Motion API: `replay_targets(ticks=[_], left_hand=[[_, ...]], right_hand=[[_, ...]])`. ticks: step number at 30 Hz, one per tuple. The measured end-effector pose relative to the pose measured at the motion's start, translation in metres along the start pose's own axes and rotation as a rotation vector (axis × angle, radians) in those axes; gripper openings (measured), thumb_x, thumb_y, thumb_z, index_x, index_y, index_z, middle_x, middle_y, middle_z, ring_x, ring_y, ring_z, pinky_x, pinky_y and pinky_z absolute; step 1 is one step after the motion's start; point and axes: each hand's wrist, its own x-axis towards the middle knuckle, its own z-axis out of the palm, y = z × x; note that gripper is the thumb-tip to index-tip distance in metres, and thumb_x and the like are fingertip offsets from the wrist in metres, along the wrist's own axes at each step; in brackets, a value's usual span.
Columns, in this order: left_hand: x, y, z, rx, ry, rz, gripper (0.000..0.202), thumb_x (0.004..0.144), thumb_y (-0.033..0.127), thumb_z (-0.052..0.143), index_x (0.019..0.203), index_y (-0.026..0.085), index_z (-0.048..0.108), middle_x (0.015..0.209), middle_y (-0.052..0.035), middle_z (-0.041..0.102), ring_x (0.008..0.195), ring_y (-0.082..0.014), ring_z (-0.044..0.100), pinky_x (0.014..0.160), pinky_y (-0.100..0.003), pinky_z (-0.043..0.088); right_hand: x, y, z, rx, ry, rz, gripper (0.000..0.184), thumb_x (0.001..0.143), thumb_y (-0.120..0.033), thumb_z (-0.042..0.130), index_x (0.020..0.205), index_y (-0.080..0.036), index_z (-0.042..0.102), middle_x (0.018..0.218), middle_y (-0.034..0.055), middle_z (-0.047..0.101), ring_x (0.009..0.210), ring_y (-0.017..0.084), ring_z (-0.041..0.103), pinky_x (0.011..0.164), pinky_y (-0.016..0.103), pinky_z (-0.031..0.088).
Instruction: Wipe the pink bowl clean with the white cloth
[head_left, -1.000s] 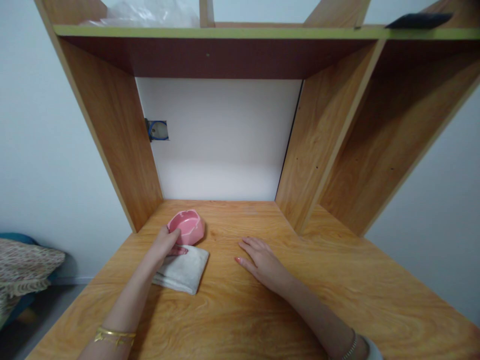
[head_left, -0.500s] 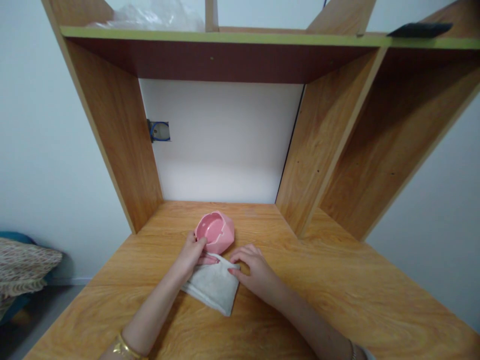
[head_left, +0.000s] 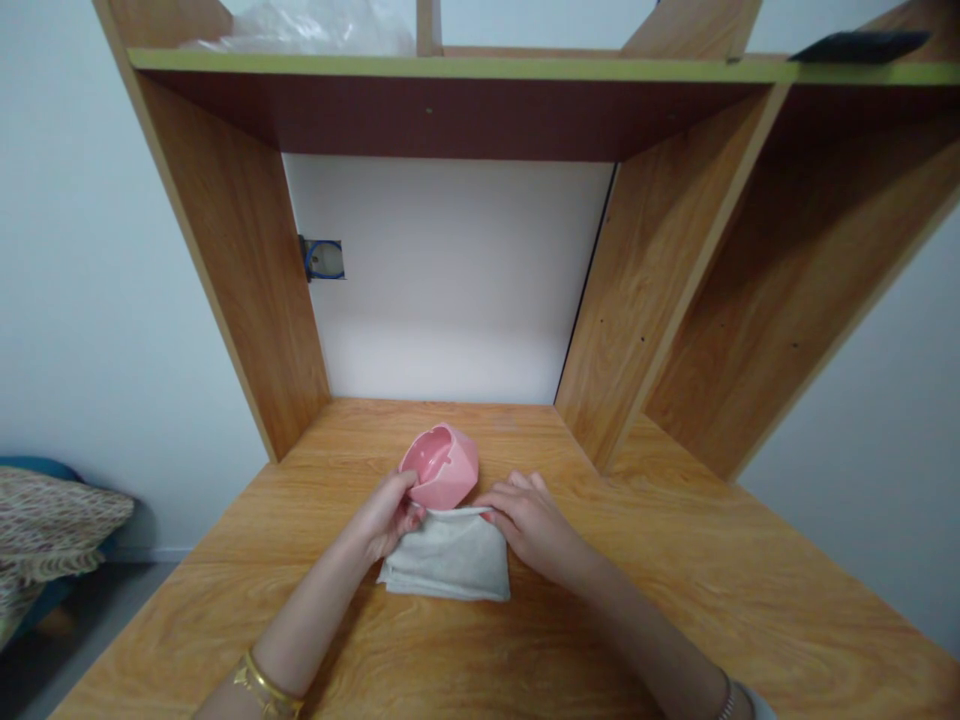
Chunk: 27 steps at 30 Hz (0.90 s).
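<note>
A pink faceted ashtray (head_left: 454, 478) with notches in its rim is tilted toward the left, over the wooden desk. My left hand (head_left: 394, 515) grips its left side, thumb over the rim. Below it hangs or lies a folded pale grey cloth (head_left: 450, 560), its top edge just under the ashtray. The left fingers also touch the cloth's upper left corner. My right hand (head_left: 521, 515) pinches the cloth's upper right corner, with its fingers bent and close together. Whether the ashtray's underside rests on the desk is hidden.
The wooden desktop (head_left: 675, 590) runs up to a back panel with an open socket hole (head_left: 325, 260). Upright boards (head_left: 660, 290) and an overhead shelf (head_left: 465, 65) frame it. Plastic wrap (head_left: 322, 28) and a dark flat object (head_left: 862, 46) lie on the shelf. A patterned cloth (head_left: 60, 525) is at left.
The ashtray has shifted slightly right and tilted more. The grey cloth has turned so its top edge lies straight, and my right hand has moved slightly right with its corner.
</note>
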Motion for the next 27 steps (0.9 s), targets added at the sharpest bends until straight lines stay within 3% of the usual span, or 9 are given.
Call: replay_targets(ticks=[6,10,19,27], left_hand=[[0.001,0.008,-0.006,-0.115,0.035,-0.091,0.016,0.067,0.012,0.043,0.062,0.019,0.029,0.043,0.0098,0.033,0.025,0.0010,0.027,0.025,-0.005,0.014],[0.002,0.008,-0.004,-0.139,0.027,-0.114,0.013,0.069,0.010,0.041,0.062,0.018,0.034,0.042,0.0081,0.034,0.026,-0.0008,0.032,0.024,-0.006,0.018],[0.001,-0.002,0.009,-0.196,0.014,0.009,0.014,0.069,0.004,0.040,0.064,0.017,0.037,0.045,0.0060,0.040,0.028,-0.0012,0.037,0.027,-0.007,0.026],[-0.001,-0.008,0.016,-0.205,-0.002,0.059,0.015,0.068,0.004,0.040,0.070,0.018,0.037,0.047,0.0066,0.041,0.030,-0.0023,0.039,0.027,-0.007,0.026]], right_hand=[[0.001,0.004,-0.003,0.033,-0.082,-0.096,0.029,0.089,-0.021,0.034,0.091,-0.021,0.063,0.088,0.0035,0.063,0.083,0.017,0.052,0.074,0.030,0.031],[0.002,0.008,-0.004,0.117,-0.087,-0.124,0.030,0.089,-0.020,0.033,0.087,-0.020,0.063,0.084,0.0037,0.061,0.081,0.015,0.053,0.075,0.029,0.035],[0.001,0.015,-0.016,0.175,-0.026,-0.136,0.031,0.088,-0.017,0.034,0.077,-0.017,0.063,0.077,0.0044,0.058,0.074,0.015,0.054,0.067,0.023,0.040],[0.001,0.031,-0.007,0.076,-0.003,-0.086,0.026,0.084,-0.014,0.038,0.080,-0.017,0.064,0.081,0.0056,0.062,0.077,0.016,0.055,0.072,0.026,0.038]])
